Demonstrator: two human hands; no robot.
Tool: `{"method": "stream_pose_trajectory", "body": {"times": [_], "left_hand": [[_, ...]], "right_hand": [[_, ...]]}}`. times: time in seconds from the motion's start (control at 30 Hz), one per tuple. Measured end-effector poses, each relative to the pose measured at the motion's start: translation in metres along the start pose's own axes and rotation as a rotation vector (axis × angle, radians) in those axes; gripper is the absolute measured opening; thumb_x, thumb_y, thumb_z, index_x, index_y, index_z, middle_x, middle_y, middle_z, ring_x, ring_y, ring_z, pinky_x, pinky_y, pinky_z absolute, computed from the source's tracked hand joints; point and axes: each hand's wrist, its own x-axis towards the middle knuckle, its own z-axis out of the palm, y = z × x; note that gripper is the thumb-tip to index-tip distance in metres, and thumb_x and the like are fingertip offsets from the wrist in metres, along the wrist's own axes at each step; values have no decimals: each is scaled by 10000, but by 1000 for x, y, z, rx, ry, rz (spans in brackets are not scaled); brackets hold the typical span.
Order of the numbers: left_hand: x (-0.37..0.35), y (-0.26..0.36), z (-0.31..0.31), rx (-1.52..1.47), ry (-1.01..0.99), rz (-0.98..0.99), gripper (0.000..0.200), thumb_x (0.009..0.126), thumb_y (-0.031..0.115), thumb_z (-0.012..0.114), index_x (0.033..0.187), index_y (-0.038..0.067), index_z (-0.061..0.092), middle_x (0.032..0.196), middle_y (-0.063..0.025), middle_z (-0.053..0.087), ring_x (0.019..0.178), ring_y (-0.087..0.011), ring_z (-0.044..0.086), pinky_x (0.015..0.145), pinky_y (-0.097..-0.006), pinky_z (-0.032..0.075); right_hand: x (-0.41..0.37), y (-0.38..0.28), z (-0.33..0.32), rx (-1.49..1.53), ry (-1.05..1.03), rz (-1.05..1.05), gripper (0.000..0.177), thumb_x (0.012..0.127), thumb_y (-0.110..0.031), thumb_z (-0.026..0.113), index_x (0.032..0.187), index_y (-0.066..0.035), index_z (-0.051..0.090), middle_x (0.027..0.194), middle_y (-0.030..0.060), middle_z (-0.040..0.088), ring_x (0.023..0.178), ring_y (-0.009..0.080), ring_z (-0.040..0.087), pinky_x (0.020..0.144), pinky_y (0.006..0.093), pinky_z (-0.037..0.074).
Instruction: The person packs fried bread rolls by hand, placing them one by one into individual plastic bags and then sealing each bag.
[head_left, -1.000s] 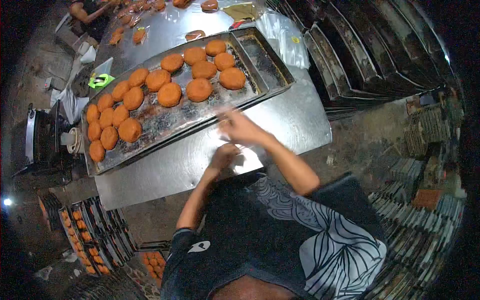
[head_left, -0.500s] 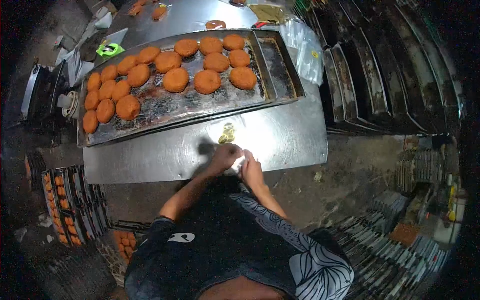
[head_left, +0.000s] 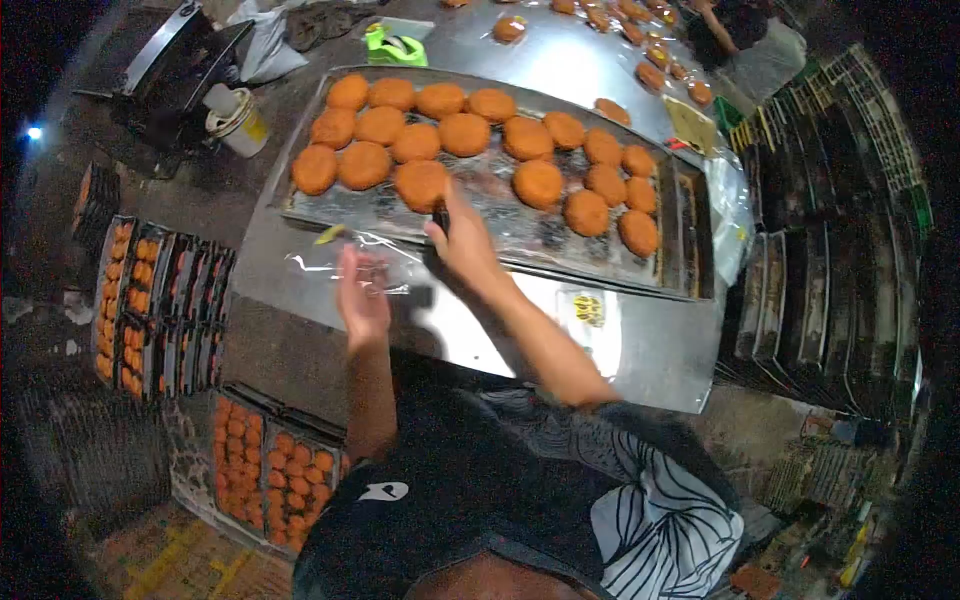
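Observation:
My left hand (head_left: 363,302), at the table's near left, holds a clear plastic bag (head_left: 378,270) with a yellow label at its upper end. My right hand (head_left: 466,245) reaches over the front rim of the metal baking tray (head_left: 480,245). Its fingertips are at the right edge of a round orange-brown bun (head_left: 421,184), and the thumb is spread apart, lower down. Something dark, perhaps shadow, shows between thumb and fingers. More round buns (head_left: 465,134) sit in rows on the tray. On the table to the right lie flat clear bags with yellow labels (head_left: 588,309).
A green tape dispenser (head_left: 395,47) stands behind the tray. Bagged buns (head_left: 650,75) are spread over the far table, near another person's arm (head_left: 722,30). Racks of trays with buns (head_left: 130,300) stand at left; stacked empty trays (head_left: 800,300) fill the right.
The view has turned left. My hands, earlier close together over the bags at the table edge, have parted: the left now carries a plastic bag, the right has reached to a bun.

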Motion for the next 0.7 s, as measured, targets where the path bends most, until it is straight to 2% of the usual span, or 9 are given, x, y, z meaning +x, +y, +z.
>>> {"method": "stream_pose_trajectory", "body": {"times": [0.07, 0.17, 0.3, 0.33, 0.4, 0.57, 0.6, 0.63, 0.7], "left_hand": [[-9, 43, 23, -109, 135, 55, 266, 861, 276, 434, 998, 49, 446, 920, -96, 517, 843, -219, 533, 737, -374, 456], [1, 80, 10, -227, 221, 138, 365, 854, 237, 433, 1146, 39, 341, 1095, -141, 405, 1029, -273, 448, 868, -473, 388], [13, 80, 19, -390, 252, 154, 470, 816, 153, 418, 1245, 33, 267, 1223, -160, 369, 1030, -301, 447, 835, -488, 404], [13, 65, 24, -400, 72, 148, 466, 809, 149, 421, 1239, 36, 280, 1228, -159, 377, 1029, -306, 451, 822, -480, 415], [33, 29, -6, -166, -332, 67, 441, 807, 157, 441, 1221, 55, 327, 1212, -149, 421, 1074, -307, 428, 847, -435, 411], [-26, -7, 90, 32, -342, 51, 435, 836, 161, 447, 1245, 71, 327, 1240, -95, 416, 1127, -281, 399, 925, -389, 360], [-48, -14, 103, 299, -575, 241, 419, 842, 155, 434, 1242, 75, 337, 1234, -84, 424, 1131, -277, 399, 931, -389, 355], [-61, -12, 111, 582, -793, 446, 404, 848, 148, 420, 1239, 79, 346, 1229, -72, 432, 1135, -274, 399, 937, -389, 350], [-58, -24, 122, 112, -488, -310, 332, 824, 42, 439, 1155, 42, 427, 1114, -126, 512, 1080, -248, 460, 939, -388, 351]], "right_hand": [[42, 29, 54, -700, -118, 74, 653, 688, -285, 632, 1224, -40, 350, 1113, 270, 433, 1035, 363, 428, 870, 430, 360], [73, 34, 57, -367, -365, 251, 611, 655, -281, 650, 1180, -68, 421, 1116, 227, 442, 1040, 374, 403, 838, 476, 361], [0, -38, 25, -107, 135, -434, 619, 534, -194, 713, 1108, -111, 498, 1043, 139, 526, 905, 308, 506, 777, 382, 402], [-2, -50, 17, 269, 78, -498, 610, 572, -188, 688, 1138, -117, 473, 1042, 115, 531, 891, 286, 516, 763, 378, 405], [-8, -58, 4, -220, 208, -501, 523, 664, -183, 616, 1157, -93, 464, 998, 99, 547, 807, 268, 543, 654, 344, 420], [-84, -45, -64, -214, 329, -548, 493, 676, -175, 616, 1136, -65, 476, 1014, 124, 553, 781, 254, 556, 624, 329, 433], [-91, -38, -72, 393, 301, -133, 422, 674, -160, 608, 1072, -71, 502, 972, 117, 568, 785, 254, 557, 634, 336, 435], [-98, -31, -86, 244, 384, -241, 446, 656, -164, 631, 1070, -57, 503, 989, 119, 570, 791, 258, 556, 645, 335, 434], [-105, -33, -120, -82, 605, -414, 498, 621, -174, 677, 1065, -29, 505, 1023, 125, 574, 802, 266, 554, 668, 333, 431]]}}
